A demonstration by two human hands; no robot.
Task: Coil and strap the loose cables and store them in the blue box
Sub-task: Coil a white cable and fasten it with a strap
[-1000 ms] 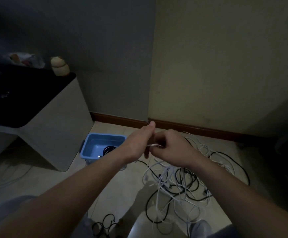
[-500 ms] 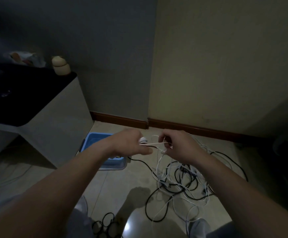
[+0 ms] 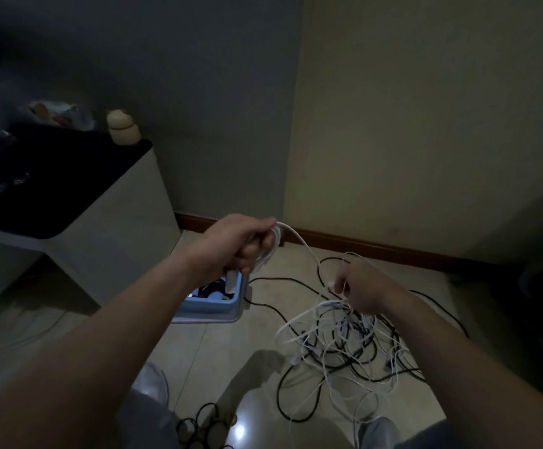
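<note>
My left hand [image 3: 237, 243] grips a small coil of white cable [image 3: 268, 254], held up above the blue box [image 3: 213, 307]. From that coil a white strand [image 3: 305, 246] runs down and right to my right hand [image 3: 362, 288], which pinches it just above a tangled pile of white and black cables [image 3: 347, 345] on the tiled floor. The blue box sits on the floor under my left wrist, with dark cables inside; my forearm hides much of it.
A white cabinet with a black top [image 3: 69, 202] stands at the left, close to the box, with a small beige jar [image 3: 122, 128] on it. Walls meet in a corner behind, with brown skirting [image 3: 377, 247]. Black straps [image 3: 203, 426] lie on the floor near my knees.
My hands have moved apart. The left hand rose and turned with the white coil; the right hand dropped lower and to the right along the strand, toward the pile.
</note>
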